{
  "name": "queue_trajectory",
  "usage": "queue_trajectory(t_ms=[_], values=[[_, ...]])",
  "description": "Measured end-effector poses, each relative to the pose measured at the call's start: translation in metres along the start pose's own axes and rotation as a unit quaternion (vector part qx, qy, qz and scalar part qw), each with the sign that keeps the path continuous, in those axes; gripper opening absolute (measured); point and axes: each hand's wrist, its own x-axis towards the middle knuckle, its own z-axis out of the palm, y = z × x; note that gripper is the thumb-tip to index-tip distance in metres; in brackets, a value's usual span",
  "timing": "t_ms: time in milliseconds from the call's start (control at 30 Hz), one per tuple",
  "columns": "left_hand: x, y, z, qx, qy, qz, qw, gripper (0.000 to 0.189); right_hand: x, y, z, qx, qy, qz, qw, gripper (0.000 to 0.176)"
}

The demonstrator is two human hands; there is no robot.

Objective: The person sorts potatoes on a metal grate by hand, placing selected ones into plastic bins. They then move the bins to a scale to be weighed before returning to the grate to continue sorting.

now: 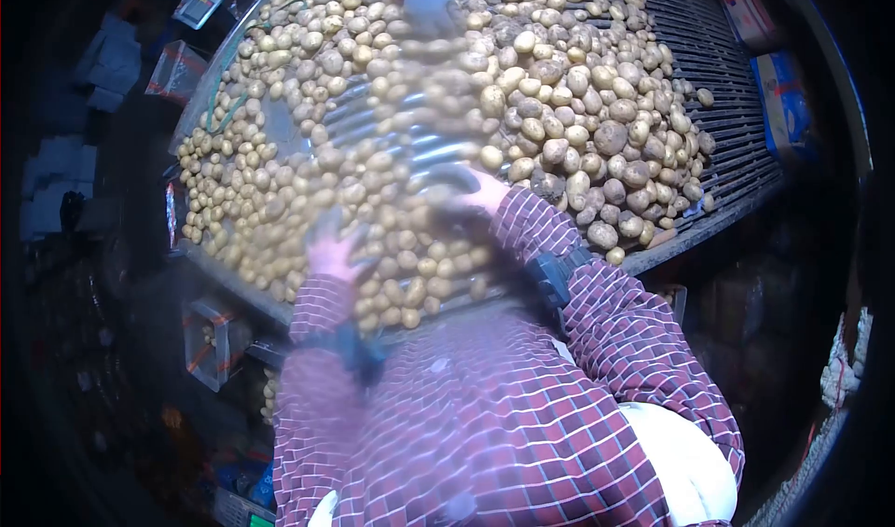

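Observation:
Potatoes (597, 145) of mixed sizes, some dirt-covered, are heaped across a slatted sorting table (713, 70). My left hand (337, 247) rests among small potatoes (280, 238) at the near left, its fingers apart and blurred. To its right, my right hand (471, 191) reaches over the potatoes with grey-covered fingers spread toward the left. Nothing is visibly gripped in either hand, though motion blur hides which potatoes they touch. Shiny bars show between the potatoes just beyond my hands.
Another person's gloved hand (432, 6) with a red sleeve reaches in from the far side. A scale (204, 0) and a clear crate (177, 72) stand at the upper left. Another clear bin (211, 345) sits below the left edge. A blue box (783, 101) lies at the right.

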Motion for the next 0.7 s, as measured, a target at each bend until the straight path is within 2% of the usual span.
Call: queue_trajectory(t_ms=[33,67,133,233,267,333,367,400,433,467,533,600,633,700], values=[[0.005,-0.008,0.000,-0.015,-0.019,0.005,1.000,0.066,-0.003,-0.008,0.001,0.122,0.015,0.087,0.989,0.058],[0.008,-0.012,0.001,-0.027,-0.037,0.008,0.999,0.068,-0.006,-0.013,0.003,0.242,0.029,0.169,0.955,0.063],[0.009,-0.014,0.002,-0.048,-0.030,0.004,0.998,0.064,-0.011,-0.019,0.008,0.213,0.050,0.165,0.962,0.069],[0.010,-0.006,-0.012,-0.053,-0.030,-0.005,0.998,0.057,-0.008,-0.055,0.009,0.134,0.036,0.234,0.962,0.073],[0.010,0.006,-0.022,-0.072,0.005,-0.023,0.997,0.055,-0.007,-0.068,0.008,0.100,0.027,0.270,0.957,0.074],[0.007,0.034,-0.036,-0.112,0.077,-0.060,0.989,0.051,-0.011,-0.071,0.012,0.236,0.015,0.230,0.944,0.076],[0.002,0.044,-0.035,-0.142,0.157,-0.038,0.977,0.047,-0.011,-0.073,0.018,0.238,0.006,0.221,0.946,0.077],[-0.004,0.056,-0.025,-0.279,0.195,-0.041,0.939,0.042,-0.011,-0.076,0.024,0.241,-0.002,0.213,0.947,0.078],[-0.009,0.072,-0.020,-0.551,0.157,-0.081,0.815,0.045,-0.009,-0.079,0.036,0.180,-0.012,0.216,0.960,0.079],[-0.016,0.084,-0.017,-0.773,0.108,-0.111,0.616,0.047,-0.009,-0.081,0.049,0.119,-0.024,0.219,0.968,0.080],[-0.038,0.092,-0.018,-0.716,0.038,-0.096,0.691,0.047,-0.021,-0.088,0.077,-0.073,-0.089,0.087,0.989,0.076],[-0.066,0.083,-0.009,-0.712,0.030,-0.134,0.688,0.046,-0.029,-0.121,0.073,-0.094,-0.160,0.128,0.974,0.063],[-0.085,0.069,0.010,-0.740,0.058,-0.182,0.645,0.044,-0.038,-0.085,0.073,-0.155,-0.124,0.060,0.978,0.055],[-0.117,0.060,-0.012,-0.758,0.131,-0.322,0.553,0.042,-0.051,-0.067,0.054,-0.140,-0.052,0.148,0.978,0.044]])
